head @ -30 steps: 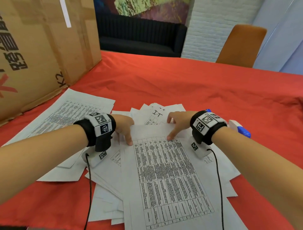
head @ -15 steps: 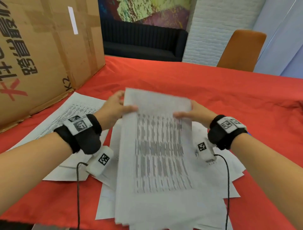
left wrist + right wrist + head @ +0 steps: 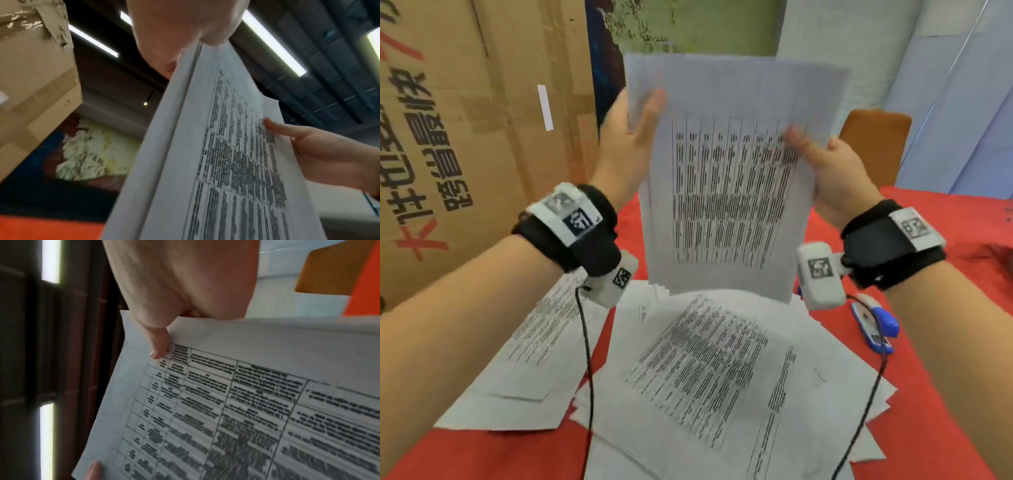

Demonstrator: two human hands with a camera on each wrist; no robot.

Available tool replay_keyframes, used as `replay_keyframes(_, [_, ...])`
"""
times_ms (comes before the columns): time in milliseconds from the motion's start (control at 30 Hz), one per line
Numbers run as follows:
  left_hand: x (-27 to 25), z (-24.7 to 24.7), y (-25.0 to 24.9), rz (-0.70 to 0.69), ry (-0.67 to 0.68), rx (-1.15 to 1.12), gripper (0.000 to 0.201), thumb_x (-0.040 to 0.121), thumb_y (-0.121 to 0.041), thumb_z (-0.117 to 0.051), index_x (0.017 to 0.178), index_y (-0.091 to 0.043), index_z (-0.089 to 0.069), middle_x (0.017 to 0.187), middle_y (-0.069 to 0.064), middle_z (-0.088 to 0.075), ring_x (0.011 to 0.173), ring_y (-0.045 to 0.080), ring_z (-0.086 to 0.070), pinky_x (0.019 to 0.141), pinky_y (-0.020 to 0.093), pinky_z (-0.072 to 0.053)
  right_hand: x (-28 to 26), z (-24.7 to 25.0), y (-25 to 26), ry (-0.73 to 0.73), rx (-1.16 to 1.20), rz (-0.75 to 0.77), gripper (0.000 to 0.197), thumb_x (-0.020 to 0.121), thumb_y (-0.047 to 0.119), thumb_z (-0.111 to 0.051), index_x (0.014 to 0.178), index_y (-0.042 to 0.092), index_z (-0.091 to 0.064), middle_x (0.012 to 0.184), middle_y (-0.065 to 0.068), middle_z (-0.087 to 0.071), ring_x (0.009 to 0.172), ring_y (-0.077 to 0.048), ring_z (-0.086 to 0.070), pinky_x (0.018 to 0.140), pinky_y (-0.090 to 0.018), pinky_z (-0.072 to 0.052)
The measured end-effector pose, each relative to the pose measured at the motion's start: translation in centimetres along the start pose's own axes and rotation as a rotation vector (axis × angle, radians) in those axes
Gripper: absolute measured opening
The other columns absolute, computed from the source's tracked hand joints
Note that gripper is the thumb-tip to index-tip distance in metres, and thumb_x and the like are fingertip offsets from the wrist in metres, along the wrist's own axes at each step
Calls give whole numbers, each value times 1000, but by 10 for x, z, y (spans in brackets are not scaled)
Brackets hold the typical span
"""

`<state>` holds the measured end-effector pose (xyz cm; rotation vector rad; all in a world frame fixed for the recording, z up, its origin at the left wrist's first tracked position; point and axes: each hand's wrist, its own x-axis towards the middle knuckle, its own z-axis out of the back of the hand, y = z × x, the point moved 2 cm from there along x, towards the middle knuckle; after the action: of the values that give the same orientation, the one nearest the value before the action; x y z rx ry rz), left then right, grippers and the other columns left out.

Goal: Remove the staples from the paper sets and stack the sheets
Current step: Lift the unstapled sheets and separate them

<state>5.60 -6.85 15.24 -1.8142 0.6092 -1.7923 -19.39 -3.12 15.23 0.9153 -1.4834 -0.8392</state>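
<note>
Lifted off the worktop since half a second ago, the paper set [image 3: 726, 192] now hangs upright between both hands, above the loose sheets [image 3: 709, 370].

It looks light and floppy, several sheets thick at its left edge, so it should be held by both side edges near the top, as it is now. Left hand [image 3: 625, 147] pinches the upper left edge, thumb in front; right hand [image 3: 828, 171] pinches the right edge, thumb on the print. Both wrists are raised, palms facing each other. No staple is visible. A blue tool [image 3: 876, 322] lies on the red worktop [image 3: 969, 274].
</note>
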Motion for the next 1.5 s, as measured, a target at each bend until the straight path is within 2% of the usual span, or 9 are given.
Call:
replay_keyframes(200, [-70,-17,85,329,110,118,82,75,-84,-24,118,-23,-57,114,-10,-63,107,6,-59,100,35,-43,-33,16,-84,39,-131,-211,76,57,59,-82,120,20,-62,120,3,-68,115,-15,-62,106,-48,-42])
replay_keyframes(433, [-27,-38,32,56,-223,15,34,84,-55,-34,84,-21,-39,74,-12,-36,59,-10,-38,60,11,-33,-5,5,-33,-4,42,33,45,77,28,-72,121,20,-61,125,-1,-65,120,-17,-58,109,-44,-39])
replay_keyframes(567, [-37,-37,55,171,-44,-10,20,95,-39,-42,108,-25,-49,96,-16,-58,83,-14,-55,81,15,-44,-9,16,-44,8,-100,-72,38,74,27,-74,111,22,-67,115,0,-70,111,-17,-64,102,-42,-46])
replay_keyframes(800, [-23,-40,24,-162,-114,126,61,86,8,-37,138,-24,-29,104,4,-59,65,-1,-51,59,9,-40,0,13,-26,-238,-348,287,58,81,14,-74,131,14,-45,103,8,-63,85,16,-58,81,-3,-40])
replay_keyframes(967, [-17,-38,30,-329,57,511,45,80,15,-42,113,-7,-64,102,9,-62,92,8,-56,83,11,-42,7,19,-9,-115,-839,580,36,84,6,-65,112,27,-62,94,3,-70,80,-11,-64,78,-12,-46])
replay_keyframes(1167, [-8,-30,19,-336,-159,416,44,79,16,-38,106,-5,-67,99,11,-67,95,8,-58,87,10,-43,-10,41,-40,31,-320,-5,81,65,49,-80,134,20,-48,121,4,-64,108,-10,-64,86,-23,-54])
replay_keyframes(1233, [-2,-30,15,-246,-181,335,37,88,6,-42,115,-10,-62,99,6,-66,89,8,-60,80,11,-44,-26,33,-57,165,-307,-157,54,79,30,-73,127,13,-55,120,1,-66,110,-12,-64,95,-28,-52])
replay_keyframes(1367, [-3,-31,37,210,-54,91,29,98,-23,-42,124,-15,-48,113,6,-60,97,15,-58,85,28,-46,-35,20,-53,56,-151,-124,24,93,9,-56,116,11,-62,109,-4,-70,97,-15,-69,83,-29,-55])
replay_keyframes(1500, [-18,-39,21,140,-17,82,22,97,-11,-34,109,-17,-51,99,-5,-61,88,5,-59,80,22,-49,-25,8,-30,10,-135,16,17,94,11,-56,109,16,-64,105,2,-70,96,-9,-69,76,-20,-54])
